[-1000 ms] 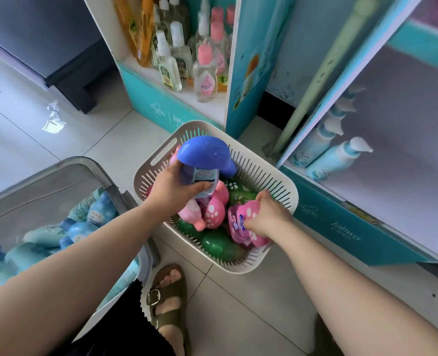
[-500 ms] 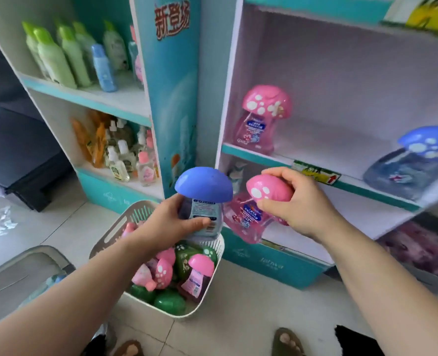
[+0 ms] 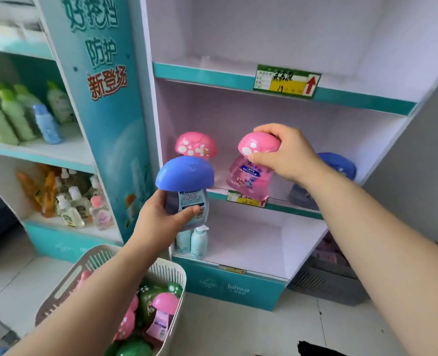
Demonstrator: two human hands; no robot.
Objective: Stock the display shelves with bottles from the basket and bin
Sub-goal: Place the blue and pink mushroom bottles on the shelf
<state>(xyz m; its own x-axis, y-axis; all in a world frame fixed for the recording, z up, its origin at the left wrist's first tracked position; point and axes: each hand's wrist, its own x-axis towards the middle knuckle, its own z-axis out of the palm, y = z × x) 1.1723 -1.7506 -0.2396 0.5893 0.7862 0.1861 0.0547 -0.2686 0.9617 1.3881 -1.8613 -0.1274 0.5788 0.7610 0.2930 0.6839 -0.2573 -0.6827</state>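
My left hand (image 3: 165,222) grips a blue mushroom-capped bottle (image 3: 185,187) by its body, held upright in front of the middle shelf (image 3: 290,205). My right hand (image 3: 287,154) holds a pink mushroom-capped bottle (image 3: 251,173) by its cap, its base at the middle shelf's front edge. A second pink mushroom bottle (image 3: 196,145) stands on that shelf behind the blue one. Another blue mushroom bottle (image 3: 341,167) sits at the shelf's right, partly hidden by my right arm. The white basket (image 3: 92,263) on the floor at lower left holds several pink and green mushroom bottles.
The top shelf (image 3: 207,73) carries a green and yellow price tag (image 3: 287,80). Two pale blue bottles (image 3: 193,241) stand on the bottom shelf. The left unit holds green bottles (image 3: 9,116) and small spray bottles (image 3: 71,209). A grey crate (image 3: 326,281) sits at the right.
Both hands lifted bottles out of the basket and rose to the middle shelf. The view tilted up from the floor to the shelves. The pink bottle moved forward onto the shelf edge.
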